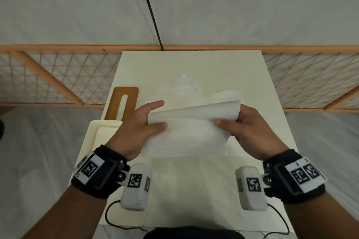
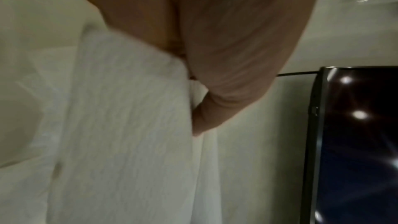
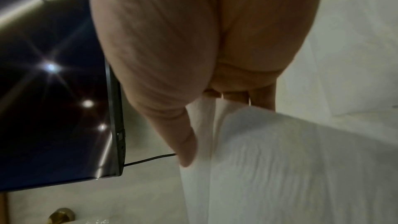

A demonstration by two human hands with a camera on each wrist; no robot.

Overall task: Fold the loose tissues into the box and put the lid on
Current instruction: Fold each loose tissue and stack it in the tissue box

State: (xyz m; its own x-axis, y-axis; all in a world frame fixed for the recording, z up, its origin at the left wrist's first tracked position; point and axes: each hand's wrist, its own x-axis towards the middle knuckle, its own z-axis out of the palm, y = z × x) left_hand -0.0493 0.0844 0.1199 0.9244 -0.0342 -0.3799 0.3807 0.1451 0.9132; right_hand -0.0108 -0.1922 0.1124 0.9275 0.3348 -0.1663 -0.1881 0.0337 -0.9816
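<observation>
wrists: black bands worn | tags: black-white square codes | pods: white camera units beside bands | cables: thin, black

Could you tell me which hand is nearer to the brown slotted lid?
Left. The left hand sits just right of the lid; the right hand is across the tissue.

The head view is evenly lit and soft, with a weak shadow on the counter under the tissue. The fence rail bends near the edges. Both wrist views are dim and blurred; a dark screen gives back bright star-shaped glare spots.
</observation>
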